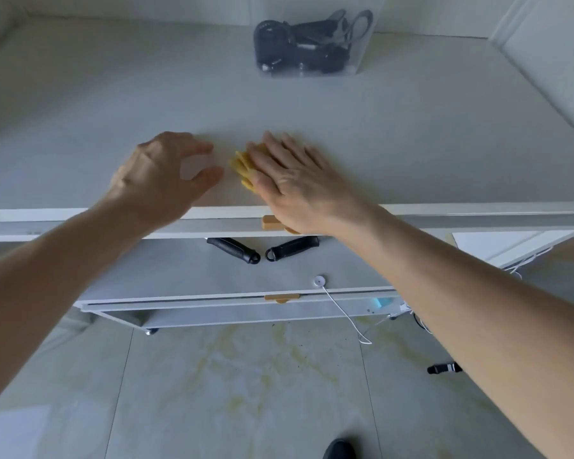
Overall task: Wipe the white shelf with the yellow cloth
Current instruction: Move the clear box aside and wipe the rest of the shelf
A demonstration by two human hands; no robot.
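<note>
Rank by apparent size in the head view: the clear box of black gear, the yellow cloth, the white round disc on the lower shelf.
1. Clear box, largest though farthest back.
2. Yellow cloth, mostly hidden under the right hand, so its full size is unsure.
3. White disc, smallest.

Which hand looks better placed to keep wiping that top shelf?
The right hand: it lies flat on the yellow cloth, pressing it against the white shelf. The left hand hovers beside it, empty.
</note>
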